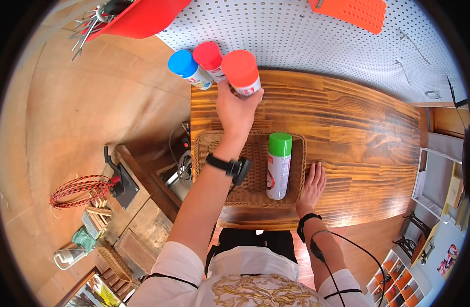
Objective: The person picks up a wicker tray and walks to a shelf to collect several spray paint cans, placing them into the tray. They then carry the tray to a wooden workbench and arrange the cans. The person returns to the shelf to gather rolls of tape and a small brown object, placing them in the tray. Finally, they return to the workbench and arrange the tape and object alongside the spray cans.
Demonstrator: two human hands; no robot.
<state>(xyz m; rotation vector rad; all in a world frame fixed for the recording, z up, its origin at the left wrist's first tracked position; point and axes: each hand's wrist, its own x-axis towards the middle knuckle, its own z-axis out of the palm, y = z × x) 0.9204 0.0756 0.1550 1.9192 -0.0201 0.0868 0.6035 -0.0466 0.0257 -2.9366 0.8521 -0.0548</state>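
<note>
My left hand is reached out to the far left of the wooden table and grips a spray can with an orange-red cap. Right beside it stand a can with a red cap and one with a blue cap, at the table's back left corner. Below my left forearm is a brown wicker basket. A white spray can with a green cap lies in its right part. My right hand rests flat on the tabletop against the basket's right side, holding nothing.
Behind the wooden table rises a white pegboard with hooks and an orange holder. A red bin with metal tools hangs at upper left. Left of the table are a coiled red-black cord and a lower wooden bench.
</note>
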